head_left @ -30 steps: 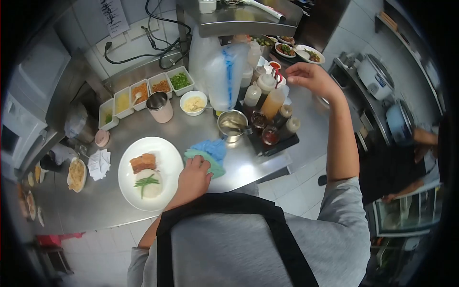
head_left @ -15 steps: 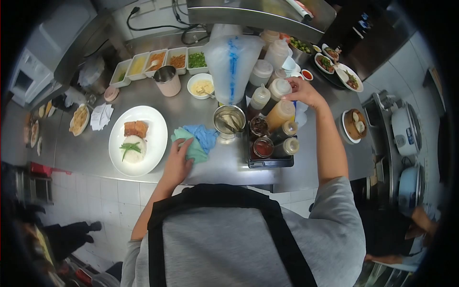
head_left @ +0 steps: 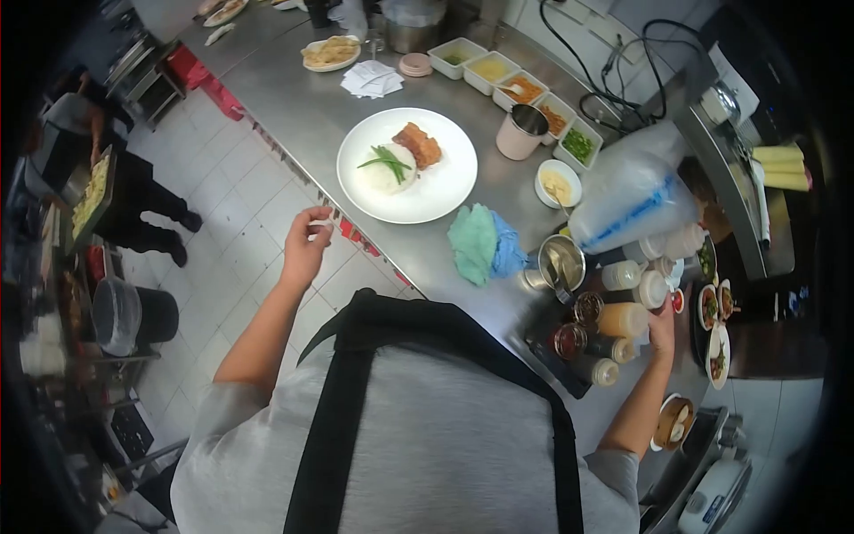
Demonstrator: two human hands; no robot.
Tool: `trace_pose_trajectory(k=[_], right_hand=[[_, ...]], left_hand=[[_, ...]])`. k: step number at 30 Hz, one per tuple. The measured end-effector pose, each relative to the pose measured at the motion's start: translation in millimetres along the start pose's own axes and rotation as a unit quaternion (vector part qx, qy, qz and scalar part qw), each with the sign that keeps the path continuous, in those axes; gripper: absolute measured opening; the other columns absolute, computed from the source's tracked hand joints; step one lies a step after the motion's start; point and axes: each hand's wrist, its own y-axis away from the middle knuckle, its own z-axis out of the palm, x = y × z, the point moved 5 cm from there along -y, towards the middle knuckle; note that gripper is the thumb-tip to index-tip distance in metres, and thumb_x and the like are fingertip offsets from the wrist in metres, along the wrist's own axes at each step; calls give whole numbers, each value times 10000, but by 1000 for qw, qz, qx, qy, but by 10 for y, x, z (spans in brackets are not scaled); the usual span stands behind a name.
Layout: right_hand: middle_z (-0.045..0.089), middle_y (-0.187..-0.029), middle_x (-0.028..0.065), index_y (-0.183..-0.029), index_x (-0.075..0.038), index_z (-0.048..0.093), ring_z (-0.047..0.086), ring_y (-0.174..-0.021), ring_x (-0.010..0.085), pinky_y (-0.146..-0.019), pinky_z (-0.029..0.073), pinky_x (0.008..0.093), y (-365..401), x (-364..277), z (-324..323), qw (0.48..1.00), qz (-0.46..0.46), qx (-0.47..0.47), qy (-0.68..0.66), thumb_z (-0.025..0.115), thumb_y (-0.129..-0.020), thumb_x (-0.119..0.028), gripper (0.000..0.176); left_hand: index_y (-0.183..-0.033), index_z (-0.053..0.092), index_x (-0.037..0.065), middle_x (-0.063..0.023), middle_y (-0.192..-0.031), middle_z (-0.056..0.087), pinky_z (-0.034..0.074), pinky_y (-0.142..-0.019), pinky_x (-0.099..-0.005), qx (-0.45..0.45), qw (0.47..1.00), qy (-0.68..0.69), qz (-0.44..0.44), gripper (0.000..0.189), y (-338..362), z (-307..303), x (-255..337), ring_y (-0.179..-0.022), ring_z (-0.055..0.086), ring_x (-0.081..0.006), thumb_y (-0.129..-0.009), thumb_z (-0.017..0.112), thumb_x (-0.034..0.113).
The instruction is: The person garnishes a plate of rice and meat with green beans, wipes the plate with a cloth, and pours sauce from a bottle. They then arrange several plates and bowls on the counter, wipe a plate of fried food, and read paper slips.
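My left hand is raised over the floor, just off the counter's front edge. Its thumb and fingers are curled together, with a small pale bit at the tips that I cannot make out. At the right, my right hand is against a white-capped squeeze bottle, its fingers partly hidden behind the bottles. Sauce bottles and open jars crowd a black tray there. A white plate holds rice, green strips and a browned piece of meat. Green and blue cloths lie crumpled nearby.
A metal pot with utensils stands beside the cloths. Behind are a bowl, a pink cup, topping tubs and a plastic bag. To the left, another person carries a tray of food.
My left hand has lifted off the green cloth and moved left, past the counter's edge. The view has turned left. My right hand stays at the bottles.
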Motion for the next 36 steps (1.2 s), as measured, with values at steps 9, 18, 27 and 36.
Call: trace_pose_trajectory(k=[9,18,27,36], right_hand=[[542,-1162,114,-1228,4,461,522,-1040,185,-910,392,298,-55,105,73,980,-3,173,94,787,-628,-46,685],[467,-1278,185,-1283,71,387,464,-1171,275,-1008,349,403,824,-1271,-612,925,-229,291,-88,640,-770,-175,622],[560,-1114,171,-1264,36,401,573,-1007,276,-889,445,388,958,-2256,1523,983,-137,120,17,747,-626,-487,894],[639,-932,143,-1072,-30,528,626,-874,239,-797,469,331,-84,-2062,3689,976,-5,-61,208,802,-558,-287,637]], left_hand=[[-1101,554,74,-28,-1020,516,469,-693,-257,50,994,80,-56,274,-216,-312,-85,-827,511,-103,-827,562,87],[-1234,431,68,-59,-971,506,492,-706,-295,-44,979,91,-179,420,-970,40,-318,-798,556,-147,-856,578,182],[-1172,323,-11,-125,-825,555,537,-546,-272,-178,954,137,-199,421,-901,409,-356,-648,616,-177,-833,568,42],[-1275,236,39,-127,-819,588,516,-531,-261,-317,911,149,-216,566,-1112,438,-368,-649,629,-174,-847,596,128]])
